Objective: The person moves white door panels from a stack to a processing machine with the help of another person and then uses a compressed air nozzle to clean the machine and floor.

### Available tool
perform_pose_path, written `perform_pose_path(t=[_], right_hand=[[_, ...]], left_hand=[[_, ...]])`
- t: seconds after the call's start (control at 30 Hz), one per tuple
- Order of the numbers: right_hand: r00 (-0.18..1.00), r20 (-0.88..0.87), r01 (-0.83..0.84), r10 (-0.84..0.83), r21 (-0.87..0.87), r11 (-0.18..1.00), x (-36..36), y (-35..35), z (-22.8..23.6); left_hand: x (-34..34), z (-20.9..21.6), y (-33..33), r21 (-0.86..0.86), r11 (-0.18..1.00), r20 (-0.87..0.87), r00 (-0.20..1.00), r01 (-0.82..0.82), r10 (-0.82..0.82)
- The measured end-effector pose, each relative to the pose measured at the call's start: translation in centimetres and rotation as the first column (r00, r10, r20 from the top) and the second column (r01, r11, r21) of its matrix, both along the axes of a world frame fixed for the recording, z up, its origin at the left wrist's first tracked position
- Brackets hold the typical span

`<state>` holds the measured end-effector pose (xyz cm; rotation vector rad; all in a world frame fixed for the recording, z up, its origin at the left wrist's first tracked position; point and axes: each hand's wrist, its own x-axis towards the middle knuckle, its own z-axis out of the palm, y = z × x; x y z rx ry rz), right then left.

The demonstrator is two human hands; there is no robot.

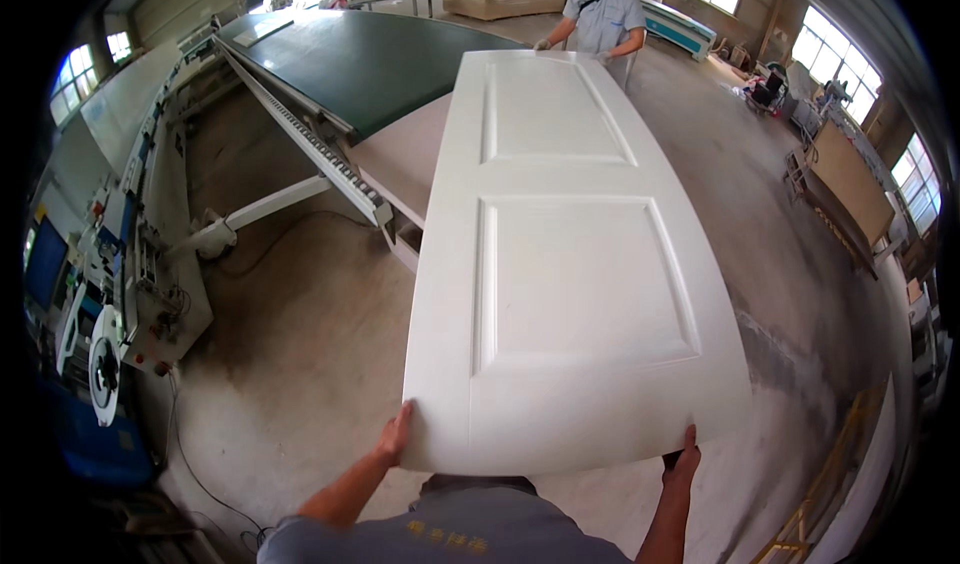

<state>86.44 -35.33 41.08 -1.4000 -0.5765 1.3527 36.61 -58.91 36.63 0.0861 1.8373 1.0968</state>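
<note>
Standing along the left wall, a long grey machine with cables and a white wheel runs beside a blue cabinet. Next to it, a green conveyor belt stretches away, with a toothed metal rail along its edge and a bare tan board lying at its near end. Down at the near edge, the left hand grips the lower left corner of a white two-panel door skin, fingers curled up the side edge and closed on it. The door panel lies flat, held in the air above the concrete floor, its far part overlapping the tan board. The right hand clasps the lower right corner, fingers wrapped over the edge. At the far end, a co-worker in a light shirt and gloves holds the opposite edge. To the right, tan boards lean on a rack near the windows.
</note>
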Motion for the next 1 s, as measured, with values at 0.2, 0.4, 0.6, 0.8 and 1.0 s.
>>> perform_pose_path(t=[0.2, 0.4, 0.6, 0.8, 1.0], right_hand=[[0.993, -0.110, 0.047, -0.034, 0.114, 0.992, 0.7, -7.0, 0.5], [0.970, -0.168, 0.188, -0.178, 0.046, 0.981, -8.8, -18.1, 0.8], [0.932, -0.217, 0.295, -0.290, -0.012, 0.956, -27.6, -28.8, 2.4], [0.917, -0.142, 0.365, -0.372, -0.069, 0.928, -45.6, -36.8, 5.8], [0.853, -0.145, 0.494, -0.502, -0.091, 0.865, -61.7, -41.4, 4.5]], left_hand=[[-4.1, 6.2, -1.3, 0.115, 0.949, 0.011, 0.955, 0.293, -0.296], [-15.5, 7.7, -2.5, 0.034, 0.909, -0.149, 0.901, 0.416, -0.407], [-32.5, 12.6, -1.8, -0.080, 0.841, -0.312, 0.788, 0.536, -0.532], [-49.4, 10.5, -0.6, -0.182, 0.758, -0.211, 0.728, 0.626, -0.652], [-62.7, 10.9, 1.2, -0.079, 0.638, -0.201, 0.615, 0.766, -0.763]])
